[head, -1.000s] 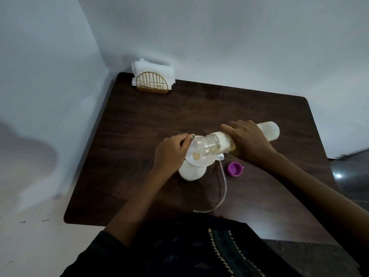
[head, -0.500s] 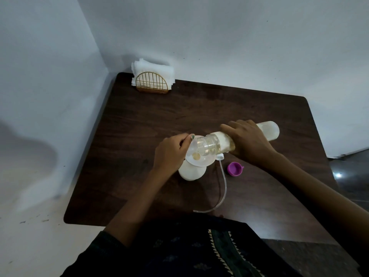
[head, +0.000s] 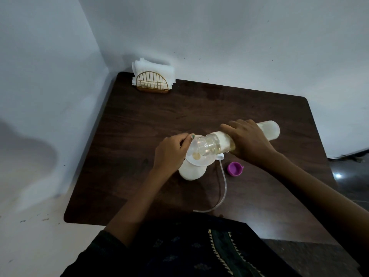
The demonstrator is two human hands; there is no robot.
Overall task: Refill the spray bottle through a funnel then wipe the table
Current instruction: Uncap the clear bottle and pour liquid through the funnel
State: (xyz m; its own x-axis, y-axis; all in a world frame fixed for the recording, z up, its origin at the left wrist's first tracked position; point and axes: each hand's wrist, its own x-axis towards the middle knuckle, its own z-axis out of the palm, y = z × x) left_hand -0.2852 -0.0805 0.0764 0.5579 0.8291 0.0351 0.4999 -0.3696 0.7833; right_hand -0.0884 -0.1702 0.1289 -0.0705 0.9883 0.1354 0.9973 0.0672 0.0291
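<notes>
Dark wood table (head: pixel 139 124) in corner; pale walls (head: pixel 219 37); dim light.

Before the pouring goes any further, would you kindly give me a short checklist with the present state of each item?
1. Funnel seated on the spray bottle: ok, left hand steadies its rim.
2. Refill bottle mouth over the funnel: ok, tilted in the right hand.
3. Liquid flowing: cannot tell, though a small amber pool lies in the funnel.
4. Spray bottle level: cannot tell, its body is opaque white.
5. Purple cap within reach: ok, on the table beside the right wrist.
6. Napkins ready for wiping: ok, in the holder at the far corner.
</notes>
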